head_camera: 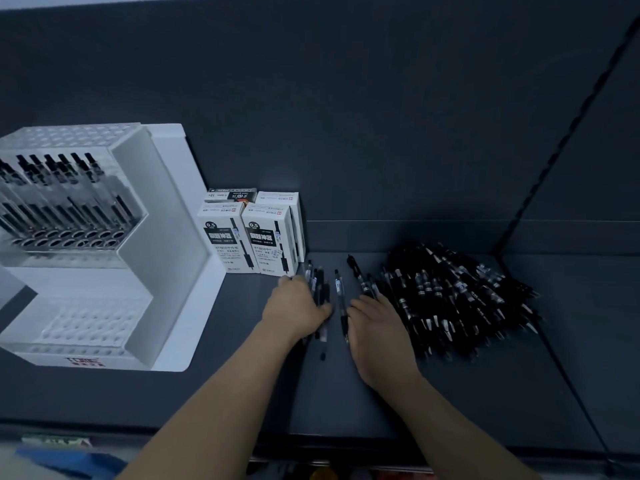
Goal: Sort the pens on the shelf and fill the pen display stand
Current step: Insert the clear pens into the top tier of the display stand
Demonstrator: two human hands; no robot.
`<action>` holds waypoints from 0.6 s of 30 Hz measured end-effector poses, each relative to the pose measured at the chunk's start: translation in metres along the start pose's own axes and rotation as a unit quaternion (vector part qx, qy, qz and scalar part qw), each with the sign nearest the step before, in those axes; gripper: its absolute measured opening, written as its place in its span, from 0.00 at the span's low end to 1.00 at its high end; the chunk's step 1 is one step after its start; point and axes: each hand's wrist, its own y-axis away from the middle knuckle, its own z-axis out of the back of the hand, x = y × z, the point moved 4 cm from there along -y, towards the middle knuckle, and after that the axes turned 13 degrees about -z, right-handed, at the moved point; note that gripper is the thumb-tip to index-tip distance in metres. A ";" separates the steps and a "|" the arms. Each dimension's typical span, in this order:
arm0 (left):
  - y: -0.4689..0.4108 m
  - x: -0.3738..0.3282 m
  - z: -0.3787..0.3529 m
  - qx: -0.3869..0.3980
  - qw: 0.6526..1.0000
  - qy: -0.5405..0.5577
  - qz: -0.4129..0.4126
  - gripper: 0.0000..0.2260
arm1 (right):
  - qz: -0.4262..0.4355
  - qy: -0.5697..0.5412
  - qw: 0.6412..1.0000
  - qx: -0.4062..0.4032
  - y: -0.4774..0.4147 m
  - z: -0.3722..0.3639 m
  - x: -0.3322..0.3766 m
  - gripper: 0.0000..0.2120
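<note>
A large heap of black pens lies on the dark shelf at the right. My right hand rests flat at the heap's left edge, fingers on a few pens. My left hand is curled around a small bunch of black pens just left of it. One single pen lies between my two hands. The white pen display stand sits at the left, its upper clear tier holding a row of several black pens; its lower tier shows bare holes.
White pen boxes stand between the stand and my left hand, more boxes behind them. A dark back wall and a slanted divider close the shelf at the right. The shelf's front edge runs below my forearms.
</note>
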 end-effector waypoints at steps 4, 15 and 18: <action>0.000 0.001 0.005 0.015 1.000 0.023 0.012 0.18 | -0.023 0.004 0.999 0.021 -0.002 0.001 0.000 0.07; 0.021 0.007 0.014 0.054 0.985 0.163 -0.016 0.06 | -0.124 0.018 0.971 0.205 -0.047 0.012 0.019 0.10; 0.038 0.010 0.027 0.016 0.974 0.227 -0.010 0.07 | -0.183 -0.028 0.945 0.268 -0.060 0.009 0.024 0.07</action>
